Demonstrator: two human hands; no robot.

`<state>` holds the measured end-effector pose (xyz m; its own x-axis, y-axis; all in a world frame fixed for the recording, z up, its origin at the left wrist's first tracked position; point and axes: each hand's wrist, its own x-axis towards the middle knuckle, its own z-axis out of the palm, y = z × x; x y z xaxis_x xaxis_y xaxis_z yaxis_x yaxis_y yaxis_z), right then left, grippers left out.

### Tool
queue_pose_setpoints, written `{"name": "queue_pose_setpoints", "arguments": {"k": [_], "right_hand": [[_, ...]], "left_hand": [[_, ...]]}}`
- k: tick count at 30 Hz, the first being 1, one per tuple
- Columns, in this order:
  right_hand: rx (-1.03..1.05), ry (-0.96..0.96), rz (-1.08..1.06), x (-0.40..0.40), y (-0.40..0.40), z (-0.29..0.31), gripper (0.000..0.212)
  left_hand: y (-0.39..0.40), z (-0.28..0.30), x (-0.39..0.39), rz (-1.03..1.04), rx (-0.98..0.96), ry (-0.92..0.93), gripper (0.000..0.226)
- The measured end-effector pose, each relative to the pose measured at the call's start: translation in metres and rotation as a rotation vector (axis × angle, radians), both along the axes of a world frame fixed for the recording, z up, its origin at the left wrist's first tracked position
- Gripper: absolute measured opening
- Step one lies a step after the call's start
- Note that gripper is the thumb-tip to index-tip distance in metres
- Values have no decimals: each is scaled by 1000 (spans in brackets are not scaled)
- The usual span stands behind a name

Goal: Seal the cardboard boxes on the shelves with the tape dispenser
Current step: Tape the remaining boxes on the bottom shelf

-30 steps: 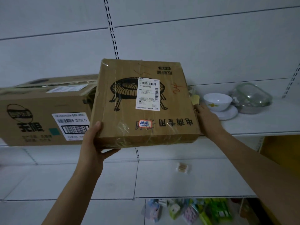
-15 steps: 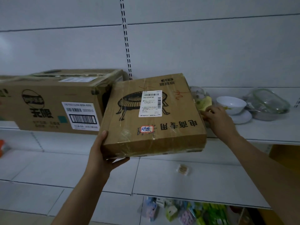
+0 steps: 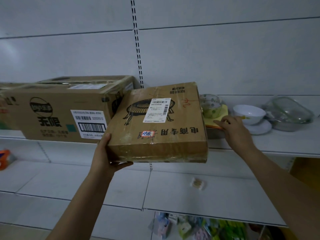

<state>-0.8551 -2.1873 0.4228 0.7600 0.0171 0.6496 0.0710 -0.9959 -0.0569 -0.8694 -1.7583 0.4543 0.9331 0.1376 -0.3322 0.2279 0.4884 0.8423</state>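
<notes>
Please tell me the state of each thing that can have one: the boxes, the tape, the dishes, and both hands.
Flat box: closed, taped, tilted, its near edge held.
Large box: closed, taped, standing on the shelf.
Tape roll: lying on the shelf.
White bowl: upright on a saucer.
Left hand: grips the flat box.
Right hand: reaching toward the tape roll, fingers curled.

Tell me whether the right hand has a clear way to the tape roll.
Probably yes: the right hand already rests at the yellow holder under the tape roll, with nothing between them.
</notes>
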Motion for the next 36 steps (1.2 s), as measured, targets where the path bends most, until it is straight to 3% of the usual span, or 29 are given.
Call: {"name": "queue_pose_setpoints", "arguments": {"k": [11,16,18,21,23,29,33,36], "right_hand": [[20,-56,6,7,-4,-9,52],[104,-115,24,1,11,5,39],[184,-75,97,-5,35,14,44],[24,31,157,-4,65,13,59],[-14,23,90,7,74,14,57],[-149,110,-172,30,99,29,21],[-149,71,-167,29,99,30,35],[-95,131,-153,18,80,22,30]], "left_hand": [[13,10,29,85,5,25,58],[7,12,45,53,-2,63,52],[7,9,48,48,-13,58,54],[10,4,49,33,-29,43,57],[13,4,51,23,-21,36,57],[17,1,49,28,-7,56,62],[19,2,49,13,-7,66,60],[21,0,48,31,39,75,64]]}}
